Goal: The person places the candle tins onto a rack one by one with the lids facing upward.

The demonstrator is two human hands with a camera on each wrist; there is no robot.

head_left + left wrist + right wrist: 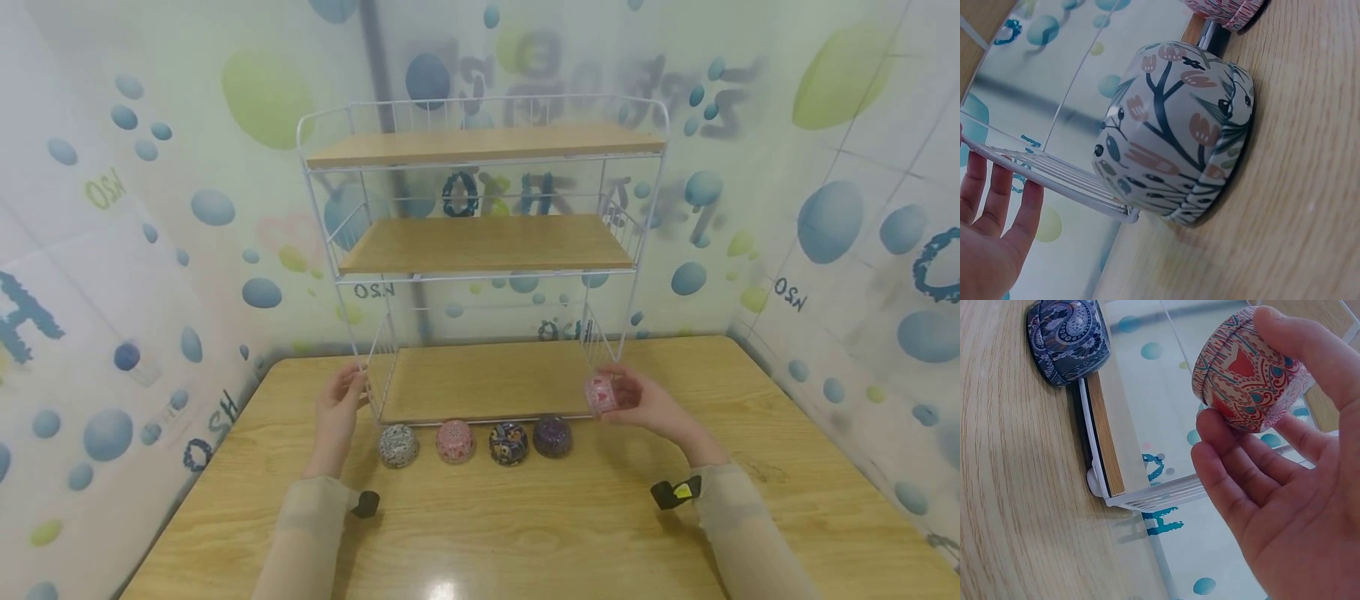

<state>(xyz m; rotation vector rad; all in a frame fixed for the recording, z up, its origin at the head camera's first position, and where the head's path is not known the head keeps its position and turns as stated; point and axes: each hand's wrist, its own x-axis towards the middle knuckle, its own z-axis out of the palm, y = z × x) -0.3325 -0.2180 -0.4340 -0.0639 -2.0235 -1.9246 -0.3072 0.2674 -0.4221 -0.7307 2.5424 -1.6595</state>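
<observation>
Nearby, at the lower left and lower right of the head view, two pale sleeves (303, 533) are reaching over the wooden table (480, 533). Just beyond, below centre, four small tins are standing in a row: the white flowered tin (398, 446), the pink tin (455, 441), the dark patterned tin (508, 443) and the purple tin (552, 437).

Right of centre, the right hand (641, 404) is pinching the red-patterned tin (600, 395) between thumb and fingertips, apart from the table and near the rack's front right corner; whether it is touching the rack I cannot tell. Left of centre, the left hand (341, 408) is resting nearly straight, slightly parted fingers against the side rail (1060, 188) — a light brace, I judge, not a grip.

For good handling, the pinch should be staying light and low on the tin's sides, keeping it level and clear of the wire, while the left fingers are steadying without pushing — a shove could be sliding the rack into the row.

Farther up, the bottom board (487, 375), middle board (487, 243) and top board (487, 143) are rising before the printed wall (712, 275).
</observation>
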